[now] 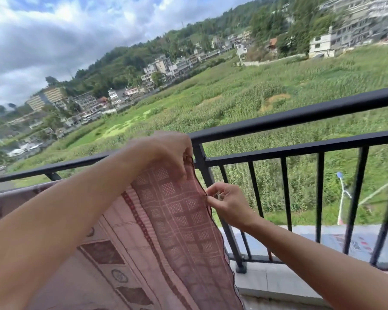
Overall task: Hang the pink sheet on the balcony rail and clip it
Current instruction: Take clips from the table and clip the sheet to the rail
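Hanging looks nearly done: the pink sheet [173,220] drapes down this side. The right hand [229,202] pinches its side hem, and something pale shows in the fingers, perhaps a clip, though I cannot tell. Higher up, the left hand [166,151] grips the sheet's corner at the balcony rail [300,115]. The next move is probably 1 clip squeezed over cloth and rail.

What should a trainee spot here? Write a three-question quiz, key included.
1. True or false: the right hand rests on the balcony rail.
2. Where does the left hand grip the pink sheet? A) its top edge B) its bottom hem C) nowhere
3. Fill in: the rail is painted ____.
Key: 1 false, it pinches the sheet's side edge; 2 A; 3 black.
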